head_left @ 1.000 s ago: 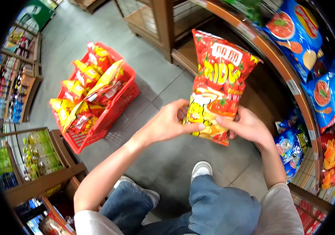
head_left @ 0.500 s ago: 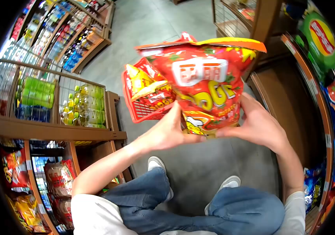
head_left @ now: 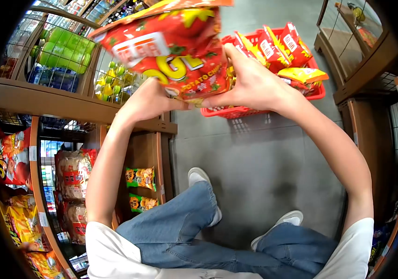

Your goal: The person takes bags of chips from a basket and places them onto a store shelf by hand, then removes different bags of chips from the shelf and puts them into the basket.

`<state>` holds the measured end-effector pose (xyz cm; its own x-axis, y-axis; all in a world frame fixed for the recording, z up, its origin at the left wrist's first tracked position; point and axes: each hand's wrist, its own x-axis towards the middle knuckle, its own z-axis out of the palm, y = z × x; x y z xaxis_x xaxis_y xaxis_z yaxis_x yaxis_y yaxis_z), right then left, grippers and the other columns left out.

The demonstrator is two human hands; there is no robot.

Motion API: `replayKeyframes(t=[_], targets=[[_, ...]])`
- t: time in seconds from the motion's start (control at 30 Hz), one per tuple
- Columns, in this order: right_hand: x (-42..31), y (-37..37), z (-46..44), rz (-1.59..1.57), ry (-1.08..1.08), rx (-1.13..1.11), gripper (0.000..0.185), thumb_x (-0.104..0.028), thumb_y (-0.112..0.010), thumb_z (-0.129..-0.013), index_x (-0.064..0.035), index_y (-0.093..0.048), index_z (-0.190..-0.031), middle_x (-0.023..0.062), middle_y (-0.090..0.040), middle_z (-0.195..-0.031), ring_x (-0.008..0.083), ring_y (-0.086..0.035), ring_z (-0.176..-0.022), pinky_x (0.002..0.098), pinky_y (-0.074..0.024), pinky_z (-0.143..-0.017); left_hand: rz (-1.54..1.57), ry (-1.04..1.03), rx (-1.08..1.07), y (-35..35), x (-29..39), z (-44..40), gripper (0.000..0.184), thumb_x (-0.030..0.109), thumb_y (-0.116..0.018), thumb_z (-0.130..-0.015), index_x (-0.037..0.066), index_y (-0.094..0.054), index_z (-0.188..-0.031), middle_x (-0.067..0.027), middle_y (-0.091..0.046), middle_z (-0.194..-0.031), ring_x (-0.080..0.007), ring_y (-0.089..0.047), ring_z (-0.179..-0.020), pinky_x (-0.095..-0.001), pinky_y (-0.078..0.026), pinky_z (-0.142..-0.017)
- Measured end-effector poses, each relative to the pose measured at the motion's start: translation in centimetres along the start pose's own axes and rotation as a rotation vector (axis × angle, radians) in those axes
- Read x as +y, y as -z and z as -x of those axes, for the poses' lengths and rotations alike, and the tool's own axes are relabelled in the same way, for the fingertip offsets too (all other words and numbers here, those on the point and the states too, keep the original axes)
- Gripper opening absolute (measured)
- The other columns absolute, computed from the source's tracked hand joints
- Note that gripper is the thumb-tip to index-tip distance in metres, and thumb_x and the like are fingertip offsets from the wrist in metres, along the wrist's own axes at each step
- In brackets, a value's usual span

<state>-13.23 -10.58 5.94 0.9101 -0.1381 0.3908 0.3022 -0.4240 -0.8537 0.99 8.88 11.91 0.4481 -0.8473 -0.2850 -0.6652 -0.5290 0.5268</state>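
A large red chip bag [head_left: 175,56] is held up at the upper middle of the head view, its top edge tilted up to the right. My left hand [head_left: 150,100] grips its lower left corner, and my right hand [head_left: 250,81] grips its lower right side. Both thumbs press on the lower front edge, while most fingers are hidden behind the bag. Behind and to the right, a red basket [head_left: 243,111] stands on the floor with several red and yellow chip bags [head_left: 296,46] in it. My right hand and forearm overlap part of the basket from this view.
At left is a brown wooden shelf [head_left: 68,104] with bottles above and snack bags [head_left: 73,174] below. Small orange and green packs [head_left: 141,179] lie on its lower shelves. Another brown shelf unit [head_left: 371,121] stands at the right. Grey floor [head_left: 264,158] lies between the units.
The view has turned left, bringing the left shelves closer. Both hands have kept hold of the bag and moved it toward the upper left. The basket now appears farther right in view.
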Motion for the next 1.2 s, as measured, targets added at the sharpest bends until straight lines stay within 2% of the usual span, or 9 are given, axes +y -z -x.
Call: replayKeyframes(t=[0.2, 0.27, 0.4, 0.57, 0.7, 0.8, 0.97, 1.13, 1.2], targets=[[2.4, -4.2, 0.0, -0.029, -0.113, 0.188, 0.094, -0.035, -0.088, -0.065, 0.0014, -0.035, -0.133, 0.0177, -0.055, -0.113, 0.0275, -0.057, -0.104, 0.0383, -0.0476, -0.092, 0.22, 0.107, 0.242, -2.1, -3.4, -0.4, 0.055, 0.008, -0.078, -0.075, 0.001, -0.053, -0.123, -0.0101, -0.063, -0.115, -0.0212, -0.064, -0.094, -0.0345, -0.054, -0.081], [1.8, -4.2, -0.3, -0.077, -0.31, 0.024, 0.114, -0.033, -0.085, -0.066, 0.0074, -0.014, -0.145, 0.0257, -0.056, -0.12, 0.0361, -0.056, -0.114, 0.0394, -0.0458, -0.098, 0.259, 0.08, 0.269, -2.8, -5.0, -0.5, 0.05, 0.004, -0.073, -0.079, 0.001, -0.053, -0.123, -0.0106, -0.063, -0.117, -0.0214, -0.066, -0.092, -0.033, -0.057, -0.075], [4.3, -6.4, -0.4, -0.029, -0.163, 0.072, 0.098, -0.029, -0.084, -0.066, 0.0057, -0.031, -0.14, 0.028, -0.046, -0.131, 0.0365, -0.049, -0.122, 0.0398, -0.042, -0.103, 0.499, 0.117, 0.285, -3.5, -5.1, -1.4, 0.039, 0.0, -0.066, -0.084, 0.001, -0.055, -0.121, -0.0095, -0.065, -0.112, -0.0186, -0.067, -0.092, -0.0309, -0.06, -0.065], [4.6, -8.2, 1.0, 0.085, -0.081, 0.258, 0.092, -0.009, -0.082, -0.067, -0.002, -0.03, -0.141, 0.0252, -0.045, -0.124, 0.0423, -0.047, -0.119, 0.0443, -0.043, -0.102, 0.275, -0.072, 0.356, -5.5, -9.0, -2.6, 0.041, 0.009, -0.065, -0.089, 0.005, -0.052, -0.128, -0.0082, -0.06, -0.122, -0.0182, -0.06, -0.108, -0.034, -0.054, -0.087], [5.2, -9.9, 2.1, 0.144, -0.05, 0.234, 0.087, 0.0, -0.072, -0.073, -0.0019, -0.022, -0.144, 0.0253, -0.043, -0.123, 0.0443, -0.048, -0.117, 0.0465, -0.0451, -0.098, 0.91, -0.154, 0.21, -6.1, -9.6, -1.4, 0.056, 0.018, -0.069, -0.089, 0.007, -0.044, -0.138, -0.0079, -0.052, -0.134, -0.0192, -0.051, -0.121, -0.0364, -0.048, -0.1], [6.1, -10.7, 2.7, 0.109, 0.015, 0.226, 0.086, 0.0, -0.069, -0.075, 0.0009, -0.019, -0.144, 0.0263, -0.043, -0.124, 0.0455, -0.047, -0.116, 0.0469, -0.0453, -0.098, 0.655, -0.141, 0.186, -6.2, -11.0, -1.7, 0.056, 0.018, -0.07, -0.089, 0.007, -0.044, -0.138, -0.0081, -0.053, -0.134, -0.0195, -0.051, -0.122, -0.0364, -0.048, -0.1], [7.3, -7.7, 3.2, 0.462, 0.059, 0.11, 0.056, 0.005, -0.056, -0.077, 0.0019, -0.042, -0.131, 0.0213, -0.045, -0.127, 0.0389, -0.042, -0.123, 0.0473, -0.0379, -0.104, 0.461, -0.112, 0.173, -7.4, -12.6, -2.2, 0.056, 0.019, -0.07, -0.088, 0.007, -0.045, -0.137, -0.0082, -0.053, -0.133, -0.0195, -0.052, -0.121, -0.0364, -0.048, -0.1], [7.9, -4.4, 2.9, 0.863, 0.063, 0.114, 0.055, -0.004, -0.061, -0.079, -0.0038, -0.046, -0.132, 0.019, -0.052, -0.124, 0.0349, -0.041, -0.126, 0.0517, -0.0294, -0.103, 0.41, -0.094, 0.187, -7.3, -13.5, -1.8, 0.056, 0.019, -0.071, -0.088, 0.007, -0.046, -0.136, -0.0082, -0.054, -0.133, -0.0195, -0.052, -0.121, -0.0363, -0.047, -0.1], [8.3, -1.9, 2.9, 0.899, -0.07, -0.016, 0.068, -0.01, -0.075, -0.073, -0.0098, -0.045, -0.134, 0.0132, -0.052, -0.125, 0.0297, -0.044, -0.124, 0.0471, -0.0301, -0.103, 0.402, -0.098, 0.196, -7.2, -13.3, -1.8, 0.056, 0.02, -0.071, -0.088, 0.007, -0.047, -0.136, -0.0082, -0.054, -0.133, -0.0195, -0.052, -0.121, -0.0363, -0.047, -0.1]])
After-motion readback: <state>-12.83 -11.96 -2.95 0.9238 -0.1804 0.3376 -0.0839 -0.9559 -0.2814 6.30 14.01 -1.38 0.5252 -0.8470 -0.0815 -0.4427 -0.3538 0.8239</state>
